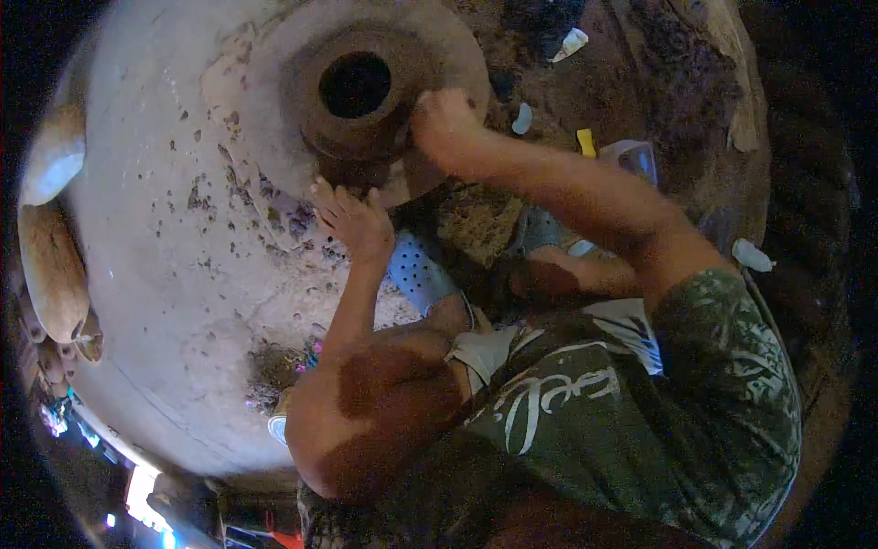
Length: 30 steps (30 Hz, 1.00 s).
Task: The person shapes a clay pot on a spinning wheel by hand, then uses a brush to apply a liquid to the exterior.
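Observation:
A brown clay pot [334, 135] with a round dark mouth stands on a pale wheel disc [457, 41] in the upper middle. My right hand [446, 133] is against the pot's right side, its fingers curled in. Whether something small is pinched there is hidden. At the near edge of the disc, my left hand [352, 220] lies palm down with its fingers spread, just below the pot's base. It holds nothing that I can see.
Clay crumbs dot the pale floor on the left, where long tan vessels [57, 270] line the rim of the view. A yellow piece [585, 143] and a clear container [631, 160] lie beyond my right forearm. A blue perforated clog [419, 270] is by my left wrist.

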Each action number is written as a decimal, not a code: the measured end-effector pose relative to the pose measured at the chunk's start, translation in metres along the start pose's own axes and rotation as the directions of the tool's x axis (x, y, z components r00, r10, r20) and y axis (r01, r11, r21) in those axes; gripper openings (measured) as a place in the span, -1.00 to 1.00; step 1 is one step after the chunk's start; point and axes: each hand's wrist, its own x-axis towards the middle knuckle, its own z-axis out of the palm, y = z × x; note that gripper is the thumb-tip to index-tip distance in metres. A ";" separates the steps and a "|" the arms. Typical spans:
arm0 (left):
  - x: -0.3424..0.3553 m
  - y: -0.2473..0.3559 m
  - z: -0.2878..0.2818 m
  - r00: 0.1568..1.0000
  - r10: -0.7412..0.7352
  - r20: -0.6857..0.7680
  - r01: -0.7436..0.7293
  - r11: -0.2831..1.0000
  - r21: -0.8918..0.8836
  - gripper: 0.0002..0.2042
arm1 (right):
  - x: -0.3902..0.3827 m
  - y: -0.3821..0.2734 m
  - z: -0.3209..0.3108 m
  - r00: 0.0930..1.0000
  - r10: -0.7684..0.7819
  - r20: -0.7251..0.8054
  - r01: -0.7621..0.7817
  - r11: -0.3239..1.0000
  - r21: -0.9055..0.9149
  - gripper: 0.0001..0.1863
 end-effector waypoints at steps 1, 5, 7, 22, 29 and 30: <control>0.000 -0.002 0.001 1.000 -0.001 -0.008 0.001 1.000 -0.016 -0.44 | -0.008 -0.008 0.004 0.994 -0.068 -0.088 0.072 0.996 0.044 -0.81; 0.003 -0.014 0.002 0.999 -0.032 0.011 0.032 0.998 -0.045 -0.54 | -0.033 -0.047 0.014 0.967 -0.209 -0.146 0.250 0.894 0.373 -0.74; 0.027 0.001 -0.029 0.930 -0.163 0.330 0.222 0.963 -0.151 -0.57 | -0.044 -0.054 0.019 0.985 -0.064 -0.158 0.145 0.803 0.579 -0.66; 0.005 0.039 -0.052 0.576 0.127 0.808 0.649 0.531 -0.546 -0.49 | -0.080 -0.035 0.069 0.892 -0.063 -0.448 0.431 0.421 0.798 -0.65; 0.001 0.052 -0.030 0.788 0.157 0.596 0.469 0.475 -0.745 -0.54 | -0.085 -0.014 0.072 0.911 0.045 -0.411 0.362 0.392 0.846 -0.66; -0.001 0.051 -0.032 0.865 0.082 0.495 0.364 0.575 -0.732 -0.55 | -0.081 -0.018 0.065 0.907 0.151 -0.393 0.322 0.354 0.878 -0.67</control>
